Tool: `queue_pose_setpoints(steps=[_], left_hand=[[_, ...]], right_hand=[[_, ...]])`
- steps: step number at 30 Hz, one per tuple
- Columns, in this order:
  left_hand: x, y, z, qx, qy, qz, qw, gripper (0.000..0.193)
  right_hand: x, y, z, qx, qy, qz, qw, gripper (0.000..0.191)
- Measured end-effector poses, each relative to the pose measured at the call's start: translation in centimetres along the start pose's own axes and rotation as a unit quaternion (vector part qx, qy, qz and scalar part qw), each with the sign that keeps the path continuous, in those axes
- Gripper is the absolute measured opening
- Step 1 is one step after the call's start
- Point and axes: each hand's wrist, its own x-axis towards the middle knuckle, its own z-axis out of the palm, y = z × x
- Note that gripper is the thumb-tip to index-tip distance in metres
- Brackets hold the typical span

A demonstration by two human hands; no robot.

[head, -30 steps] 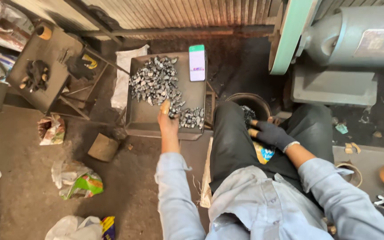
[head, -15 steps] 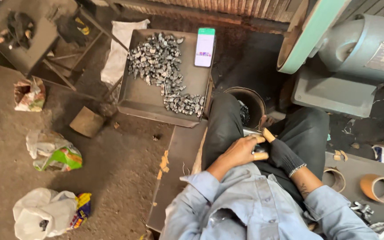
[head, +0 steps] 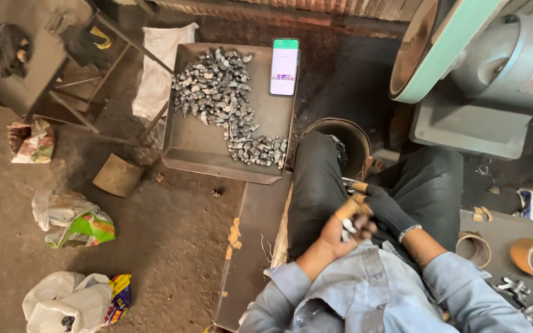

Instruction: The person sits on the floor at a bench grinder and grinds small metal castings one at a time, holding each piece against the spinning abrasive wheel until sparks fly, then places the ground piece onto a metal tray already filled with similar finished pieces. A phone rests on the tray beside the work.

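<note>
My left hand point(head: 335, 231) has come back from the tray and now sits in my lap, fingers curled shut around a small grey metal piece point(head: 348, 229), with only a bit of it showing between thumb and forefinger. A second ago that hand was out at the heap; half a second ago it was already against my thigh. So a piece has left the pile and is now in my grip, close to my body. My gloved right hand point(head: 385, 208) meets it, fingers bent and pressed against the left hand's fingertips; I cannot tell whether the glove itself pinches the piece or only steadies it.

Beyond my knees, a dark round bin point(head: 340, 137) stands just beside the tray's near corner. The tray point(head: 192, 148) holds the heap of parts point(head: 223, 102), running from its far side down to the near right corner, and a lit phone point(head: 284, 66) lies at its far right edge. To the right stands a grinder point(head: 458, 49) with its green belt guard, well apart from both hands.
</note>
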Motion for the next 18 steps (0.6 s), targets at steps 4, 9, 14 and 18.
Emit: queue_pose_setpoints(steps=[4,9,14,18], left_hand=[[0.1,-1.5,-1.1,-0.011,0.138,-0.049,0.989,0.036],[-0.8,-1.7,-1.2,0.058,-0.062,-0.071,0.994,0.037],[-1.2,-1.5,-1.8,-0.027,0.131,-0.037,0.99,0.046],[-1.5,-0.7,-1.6,0.017,-0.008,-0.032,0.999,0.044]], right_hand=[[0.3,0.4,0.2,0.038,0.016,0.036,0.998,0.044],[1.1,0.2,0.1,-0.093,0.045,-0.083,0.991,0.04],[0.1,-0.2,0.8,-0.225,0.125,-0.08,0.963,0.049],[0.4,-0.5,0.5,-0.051,0.069,-0.048,0.995,0.048]])
